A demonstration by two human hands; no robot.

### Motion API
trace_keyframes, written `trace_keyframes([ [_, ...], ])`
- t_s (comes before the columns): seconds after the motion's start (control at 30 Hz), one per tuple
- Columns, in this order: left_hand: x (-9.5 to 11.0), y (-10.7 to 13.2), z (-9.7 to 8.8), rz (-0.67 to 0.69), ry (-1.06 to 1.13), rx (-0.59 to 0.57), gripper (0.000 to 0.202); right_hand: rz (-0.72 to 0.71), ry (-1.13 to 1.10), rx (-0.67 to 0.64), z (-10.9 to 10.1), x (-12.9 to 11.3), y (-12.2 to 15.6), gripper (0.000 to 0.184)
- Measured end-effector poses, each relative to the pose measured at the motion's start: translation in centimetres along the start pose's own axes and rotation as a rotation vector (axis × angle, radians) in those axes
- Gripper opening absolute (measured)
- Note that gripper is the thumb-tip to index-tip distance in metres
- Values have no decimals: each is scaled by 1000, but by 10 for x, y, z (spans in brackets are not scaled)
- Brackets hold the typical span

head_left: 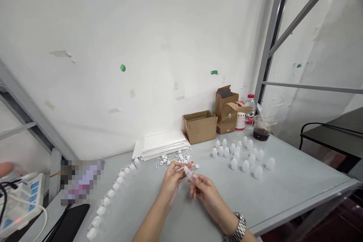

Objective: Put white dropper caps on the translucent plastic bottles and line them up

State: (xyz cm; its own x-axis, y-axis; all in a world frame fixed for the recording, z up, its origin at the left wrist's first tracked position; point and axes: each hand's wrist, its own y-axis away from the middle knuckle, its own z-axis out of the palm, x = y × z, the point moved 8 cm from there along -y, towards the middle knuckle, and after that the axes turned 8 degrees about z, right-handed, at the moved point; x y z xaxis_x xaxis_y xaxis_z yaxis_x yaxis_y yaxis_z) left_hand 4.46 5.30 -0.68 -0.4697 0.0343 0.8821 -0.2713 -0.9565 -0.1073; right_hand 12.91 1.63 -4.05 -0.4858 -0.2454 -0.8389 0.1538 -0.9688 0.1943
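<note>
In front of me, above the middle of the table, my right hand (202, 189) grips a small translucent plastic bottle (189, 174), tilted with its top up and to the left. The fingers of my left hand (171, 179) are closed at the bottle's top, pinching a small white cap (185, 168); the fingers partly hide it. Just behind my hands lies a loose pile of white caps with strap loops (164, 160). Several uncapped translucent bottles (245, 166) stand upright to the right. On the left, a curving row of capped bottles (107, 201) runs toward me.
A stack of white sheets (161, 144), an open cardboard box (200, 130) and a brown paper bag (225, 111) stand along the wall. Behind the bottles are a red-capped drink bottle (250, 109) and a cup of dark liquid (261, 130). A power strip (27, 200) lies far left.
</note>
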Motion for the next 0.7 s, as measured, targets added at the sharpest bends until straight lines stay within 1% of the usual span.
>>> trace_keyframes([
  [0.07, -1, 1, 4, -5, 10, -29, 20, 64, -46, -56, 5, 5, 0, 48],
  [0.13, -1, 1, 3, 4, 0, -14, 20, 88, -53, -49, 6, 7, -1, 50],
  [0.17, -1, 0, 1, 17, -10, 10, 21, 72, -44, -21, 4, 6, -1, 49],
  [0.27, -1, -2, -6, 64, -54, 72, 24, -36, -7, 83, -4, -2, -3, 46],
  [0.33, 0, -3, -8, 85, -84, 73, 24, -81, 25, 106, -6, -6, -2, 46],
  [0.37, 0, -4, -8, 86, -94, 66, 24, -77, 36, 102, -6, -5, -2, 45],
  [0.43, 2, -4, -7, 94, -110, 40, 22, -13, 33, 66, -4, 0, -2, 45],
  [0.5, 6, -3, -4, 106, -130, 5, 21, 85, 23, 18, 0, 8, -2, 50],
  [0.57, 9, -3, -2, 114, -150, -22, 20, 125, 27, 11, 2, 12, -2, 55],
  [0.63, 11, -3, -3, 118, -162, -15, 21, 64, 41, 61, -1, 7, -3, 53],
  [0.7, 12, -3, -6, 122, -164, 19, 21, -20, 66, 96, -3, 0, -4, 51],
])
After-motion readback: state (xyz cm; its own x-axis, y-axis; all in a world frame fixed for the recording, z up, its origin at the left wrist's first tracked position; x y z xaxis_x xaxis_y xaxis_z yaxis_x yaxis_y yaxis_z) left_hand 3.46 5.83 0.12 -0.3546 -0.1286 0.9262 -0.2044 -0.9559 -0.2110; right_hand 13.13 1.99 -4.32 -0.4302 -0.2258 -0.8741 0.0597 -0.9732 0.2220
